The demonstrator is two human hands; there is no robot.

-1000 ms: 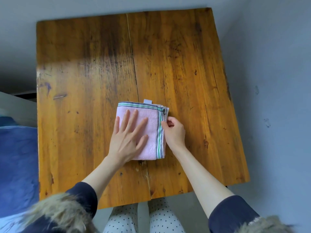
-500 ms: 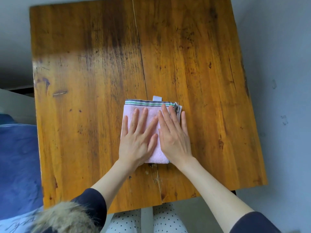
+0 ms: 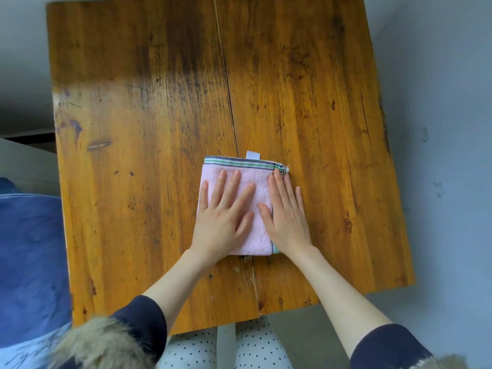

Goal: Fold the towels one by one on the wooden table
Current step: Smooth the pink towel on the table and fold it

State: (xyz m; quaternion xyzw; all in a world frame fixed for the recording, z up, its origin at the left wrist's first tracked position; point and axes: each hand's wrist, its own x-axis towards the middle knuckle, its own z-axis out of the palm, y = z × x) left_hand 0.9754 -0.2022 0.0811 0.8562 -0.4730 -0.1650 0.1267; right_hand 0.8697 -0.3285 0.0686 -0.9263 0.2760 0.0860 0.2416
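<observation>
**Two flat hands on one folded pink towel**

The table (image 3: 159, 129) is the largest thing in view: a worn wooden top of orange-brown planks, with dark stains, scratches and one long seam running from its far edge to its near edge. Its surface is glossy in a pale band across the middle.

Left of the table lies a blue cloth (image 3: 29, 262), soft and creased, cut off by the edge of the view.

One towel (image 3: 259, 193) lies on the table, nearer the near edge than the far one and straddling the seam. It is folded into a small, roughly square pad of pink terry, fluffy in texture. A woven border of green, white and dark blue stripes runs along its far edge and down its right edge. A small white tag (image 3: 253, 155) sticks out past the far edge.

Two hands rest on it, both with fingers straight and spread, grasping nothing. The left hand (image 3: 223, 217) lies palm down over the left half. The right hand (image 3: 288, 217) lies palm down over the right edge, covering most of the striped border there. Both forearms are bare, with dark sleeves pushed up.
</observation>
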